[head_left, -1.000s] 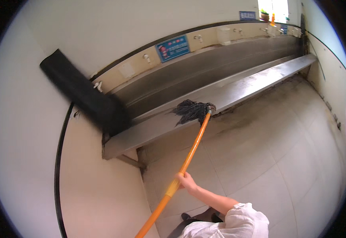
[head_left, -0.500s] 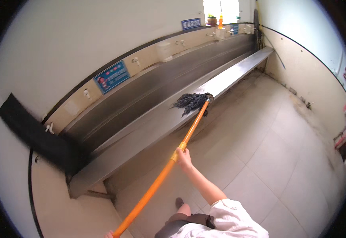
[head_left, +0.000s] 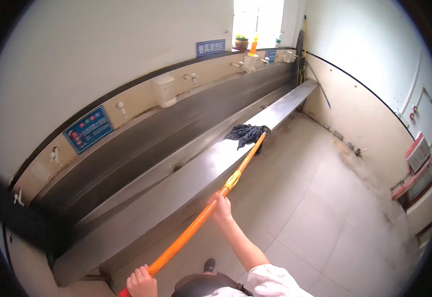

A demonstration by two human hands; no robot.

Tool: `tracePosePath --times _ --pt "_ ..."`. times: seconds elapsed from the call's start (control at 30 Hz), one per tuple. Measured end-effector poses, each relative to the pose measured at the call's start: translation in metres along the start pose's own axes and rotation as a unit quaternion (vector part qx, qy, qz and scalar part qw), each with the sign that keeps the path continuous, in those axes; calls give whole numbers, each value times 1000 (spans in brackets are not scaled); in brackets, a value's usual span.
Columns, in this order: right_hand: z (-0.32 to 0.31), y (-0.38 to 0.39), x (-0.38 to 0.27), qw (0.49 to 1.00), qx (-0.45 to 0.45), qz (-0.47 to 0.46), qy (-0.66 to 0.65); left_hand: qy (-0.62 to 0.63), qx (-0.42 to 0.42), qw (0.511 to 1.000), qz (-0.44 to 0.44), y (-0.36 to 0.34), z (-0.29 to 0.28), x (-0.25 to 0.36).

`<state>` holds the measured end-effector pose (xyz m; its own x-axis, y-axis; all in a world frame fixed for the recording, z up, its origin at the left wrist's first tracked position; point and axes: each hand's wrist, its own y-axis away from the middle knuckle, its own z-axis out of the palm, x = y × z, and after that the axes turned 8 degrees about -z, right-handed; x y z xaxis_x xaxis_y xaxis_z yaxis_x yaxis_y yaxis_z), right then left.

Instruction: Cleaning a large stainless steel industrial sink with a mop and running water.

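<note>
A mop (head_left: 188, 235) with an orange pole slants across the view from lower left to the middle. Its dark grey strand head (head_left: 244, 134) lies on the flat steel front ledge (head_left: 176, 198) of a long wash trough, some strands hanging over the front edge. My right hand (head_left: 221, 207) is wrapped round the pole just below its yellow collar. Near the bottom edge, my left hand (head_left: 142, 282) grips the pole close to its red lower end.
Taps (head_left: 121, 109) and white wall boxes (head_left: 165, 90) line the wall behind the trough (head_left: 127, 148). Grey floor tiles (head_left: 315, 218) lie to the right. Long-handled tools (head_left: 302, 54) stand in the far corner. Red-and-white objects (head_left: 417, 153) are along the right wall.
The view has shifted, with wall and trough sliding left and down. My left hand has come more fully into view. My right hand now sits below the yellow collar instead of on it.
</note>
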<state>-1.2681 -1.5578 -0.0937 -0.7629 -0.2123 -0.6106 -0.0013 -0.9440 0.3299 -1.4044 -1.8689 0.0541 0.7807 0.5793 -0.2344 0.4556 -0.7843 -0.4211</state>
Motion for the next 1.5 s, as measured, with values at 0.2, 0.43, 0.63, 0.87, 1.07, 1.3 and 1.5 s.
tracePosePath --times 0.2,0.43,0.63,0.87,1.07,1.3,1.5 --pt "-9 -103 -65 996 61 -60 36 59 -38 997 44 -79 49 131" --pt "-28 -204 -148 997 41 -68 -7 101 -12 986 129 -158 58 298" --pt "-76 -315 -241 998 16 -53 40 153 -55 977 139 -193 43 433" --pt "-112 -439 -351 996 31 -33 74 255 -127 948 139 -242 17 584" --pt "-159 -548 -433 996 49 -18 65 325 -205 912 144 -281 21 718" --pt "-205 -696 -559 993 65 -17 94 371 -244 882 159 -345 9 898" --pt "-236 -812 -671 985 82 -5 153 402 -272 852 197 -404 -21 1042"
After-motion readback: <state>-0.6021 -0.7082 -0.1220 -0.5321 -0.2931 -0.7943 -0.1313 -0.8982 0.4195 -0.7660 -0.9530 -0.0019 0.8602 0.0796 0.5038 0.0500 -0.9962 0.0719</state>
